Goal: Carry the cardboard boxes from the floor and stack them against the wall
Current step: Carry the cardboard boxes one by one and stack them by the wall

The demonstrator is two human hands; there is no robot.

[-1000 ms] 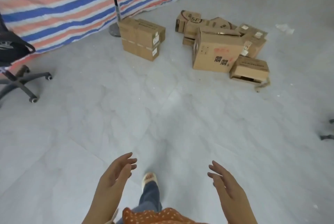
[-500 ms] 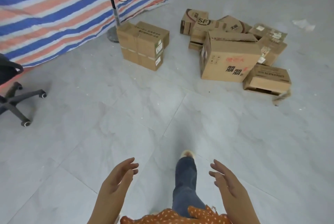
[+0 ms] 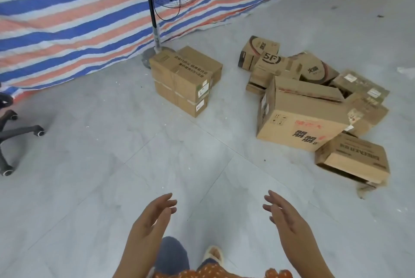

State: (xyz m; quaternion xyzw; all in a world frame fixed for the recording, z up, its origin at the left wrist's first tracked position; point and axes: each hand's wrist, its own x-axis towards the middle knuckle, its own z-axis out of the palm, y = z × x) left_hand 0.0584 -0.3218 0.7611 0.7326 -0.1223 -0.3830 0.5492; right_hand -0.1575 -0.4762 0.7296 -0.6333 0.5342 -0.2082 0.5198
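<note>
Floor [image 3: 112, 165] of pale grey tile carries everything here, with a striped tarpaulin [image 3: 67, 19] hung along its far edge as the wall. A jumbled heap of cardboard boxes [image 3: 314, 98] lies toward the floor's far right; its biggest, a printed carton [image 3: 301, 120], faces the person. Left of the heap, apart from it and close to the tarpaulin, a two-box stack [image 3: 182, 82] stands beside a pedestal fan [image 3: 155, 19]. An office chair base [image 3: 13, 134] shows at the left edge. Left hand [image 3: 150, 221] and right hand [image 3: 287, 219] hang low in front, each grip released, fingers loose, holding nothing. Judging by this, the approach is in hand; next comes reaching the heap, bending, and taking one box with both hands.
</note>
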